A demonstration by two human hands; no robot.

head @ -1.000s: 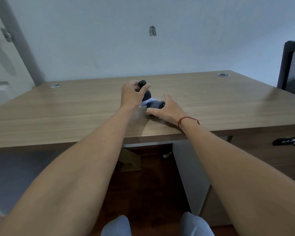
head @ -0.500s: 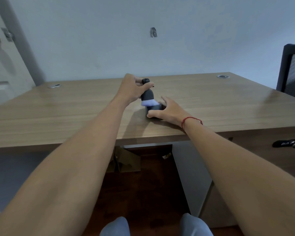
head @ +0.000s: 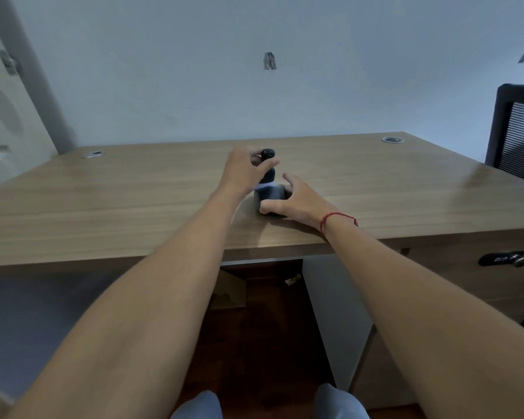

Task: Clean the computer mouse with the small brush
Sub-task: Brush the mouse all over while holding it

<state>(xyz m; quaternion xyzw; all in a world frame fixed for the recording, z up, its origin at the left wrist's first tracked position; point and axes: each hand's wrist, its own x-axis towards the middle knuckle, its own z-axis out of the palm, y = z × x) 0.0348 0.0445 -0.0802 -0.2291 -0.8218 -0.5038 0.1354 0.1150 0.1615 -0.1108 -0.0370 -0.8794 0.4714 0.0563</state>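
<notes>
Brush (head: pixel 268 173) raised upright; left hand (head: pixel 245 170) grips it.

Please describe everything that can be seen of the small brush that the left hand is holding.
The small brush has a dark, rounded handle that looks like plastic, widening downward to a pale, whitish-lilac tuft of bristles. It stands nearly upright. The left hand grips its handle, with the rounded top showing above the fingers. The bristles press down on the top of the dark computer mouse, which sits on the wooden desk and is steadied by the right hand. Finer details are too small to tell.
</notes>
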